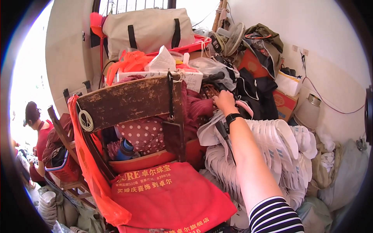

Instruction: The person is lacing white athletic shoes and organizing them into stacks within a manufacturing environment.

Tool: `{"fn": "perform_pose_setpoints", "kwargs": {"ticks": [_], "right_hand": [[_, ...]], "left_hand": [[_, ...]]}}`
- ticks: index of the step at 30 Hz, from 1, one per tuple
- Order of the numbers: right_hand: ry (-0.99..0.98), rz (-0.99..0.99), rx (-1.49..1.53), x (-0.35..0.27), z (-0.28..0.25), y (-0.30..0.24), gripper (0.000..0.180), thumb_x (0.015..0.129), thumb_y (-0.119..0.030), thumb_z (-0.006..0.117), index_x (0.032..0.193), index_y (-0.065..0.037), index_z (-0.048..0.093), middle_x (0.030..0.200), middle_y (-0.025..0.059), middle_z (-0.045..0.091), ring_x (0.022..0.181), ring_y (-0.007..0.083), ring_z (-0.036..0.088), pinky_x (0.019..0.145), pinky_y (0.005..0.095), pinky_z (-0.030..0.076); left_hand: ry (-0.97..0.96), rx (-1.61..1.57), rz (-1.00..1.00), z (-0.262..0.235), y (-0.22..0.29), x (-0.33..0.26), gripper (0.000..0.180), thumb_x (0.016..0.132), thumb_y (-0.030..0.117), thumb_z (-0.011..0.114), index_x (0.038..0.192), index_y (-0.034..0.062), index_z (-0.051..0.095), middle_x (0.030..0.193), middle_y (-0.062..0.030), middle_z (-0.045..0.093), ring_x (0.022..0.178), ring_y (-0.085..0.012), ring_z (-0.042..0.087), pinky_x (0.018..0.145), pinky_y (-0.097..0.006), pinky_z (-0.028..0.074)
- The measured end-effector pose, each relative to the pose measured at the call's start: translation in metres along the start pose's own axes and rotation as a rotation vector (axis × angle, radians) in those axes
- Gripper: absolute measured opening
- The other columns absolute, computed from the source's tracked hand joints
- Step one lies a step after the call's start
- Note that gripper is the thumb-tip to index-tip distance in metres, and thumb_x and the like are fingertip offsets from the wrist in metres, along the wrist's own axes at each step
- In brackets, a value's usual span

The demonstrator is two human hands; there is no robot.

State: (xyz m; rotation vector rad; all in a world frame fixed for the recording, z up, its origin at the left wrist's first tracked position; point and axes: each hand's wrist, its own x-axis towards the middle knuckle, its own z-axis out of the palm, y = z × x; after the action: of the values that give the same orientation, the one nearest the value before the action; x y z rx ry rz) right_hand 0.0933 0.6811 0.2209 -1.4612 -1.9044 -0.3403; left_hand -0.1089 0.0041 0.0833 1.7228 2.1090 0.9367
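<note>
My right hand [225, 101] reaches far forward over the pile, its arm in a striped sleeve with a dark band at the wrist. The fingers are bent and closed at the edge of a dark red cloth [193, 106], beside some brown strands [210, 91]. What they hold, if anything, is hidden. Below the forearm lie nested stacks of white curved fabric pieces [268, 143]. Left of the hand stands a worn wooden chair [132, 99] with a red printed bag [171, 200] over its seat. My left hand is out of view.
A beige holdall [149, 29] rests at the back near a fan [234, 39]. Dark bags [264, 91] and an orange carton [284, 104] crowd the right. An orange-red plastic bag [87, 167] hangs off the chair. Another person [40, 136] sits at far left.
</note>
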Motion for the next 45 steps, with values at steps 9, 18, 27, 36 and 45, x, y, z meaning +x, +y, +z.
{"fn": "perform_pose_setpoints", "kwargs": {"ticks": [9, 18, 27, 36, 45], "right_hand": [[-0.11, -0.641, 0.586, -0.222, -0.136, -0.064, 0.007, 0.083, -0.009, 0.056, 0.087, -0.003, 0.056, 0.073, 0.0158, 0.06, 0.069, 0.0366, 0.059, 0.062, 0.0492, 0.046], [-0.529, -1.003, 1.101, -0.461, -0.256, -0.114, 0.009, 0.083, -0.012, 0.063, 0.091, -0.008, 0.063, 0.081, 0.0066, 0.052, 0.084, 0.0226, 0.053, 0.073, 0.0355, 0.038], [-1.071, -0.892, 1.082, -0.494, -0.291, -0.073, 0.018, 0.082, -0.011, 0.056, 0.099, -0.006, 0.058, 0.086, 0.0158, 0.061, 0.083, 0.0356, 0.061, 0.07, 0.0434, 0.049], [-1.824, -0.49, 0.63, -0.483, -0.291, 0.0, 0.018, 0.093, -0.02, 0.048, 0.098, -0.004, 0.055, 0.064, 0.0046, 0.063, 0.062, 0.0233, 0.062, 0.061, 0.0376, 0.047], [-1.751, -1.107, 0.168, -0.471, -0.242, 0.011, 0.028, 0.087, -0.029, 0.059, 0.101, -0.005, 0.063, 0.093, 0.0171, 0.065, 0.09, 0.0347, 0.064, 0.076, 0.0456, 0.05]], "left_hand": [[0.136, -0.282, 0.066, 0.009, 0.009, -0.006, 0.016, 0.086, 0.0, 0.064, 0.102, 0.0006, 0.064, 0.091, -0.0096, 0.062, 0.084, -0.0233, 0.06, 0.077, -0.032, 0.048], [-0.362, -1.562, -0.487, 0.056, 0.088, 0.024, 0.04, 0.099, 0.025, 0.052, 0.131, 0.0019, 0.051, 0.113, -0.0102, 0.062, 0.1, -0.0184, 0.06, 0.089, -0.033, 0.048], [0.042, -1.496, -0.341, 0.035, 0.053, -0.01, 0.021, 0.1, 0.014, 0.05, 0.116, 0.001, 0.055, 0.096, -0.0117, 0.066, 0.084, -0.0211, 0.066, 0.081, -0.038, 0.055], [0.455, -1.878, -0.546, 0.007, 0.005, -0.039, 0.022, 0.099, 0.009, 0.047, 0.121, 0.0056, 0.05, 0.081, 0.0009, 0.053, 0.068, -0.0076, 0.047, 0.064, -0.023, 0.042], [0.646, -1.645, -0.469, -0.028, -0.043, -0.071, 0.03, 0.101, 0.01, 0.044, 0.129, 0.0014, 0.047, 0.09, -0.0042, 0.056, 0.06, -0.006, 0.039, 0.05, -0.019, 0.034]]}}
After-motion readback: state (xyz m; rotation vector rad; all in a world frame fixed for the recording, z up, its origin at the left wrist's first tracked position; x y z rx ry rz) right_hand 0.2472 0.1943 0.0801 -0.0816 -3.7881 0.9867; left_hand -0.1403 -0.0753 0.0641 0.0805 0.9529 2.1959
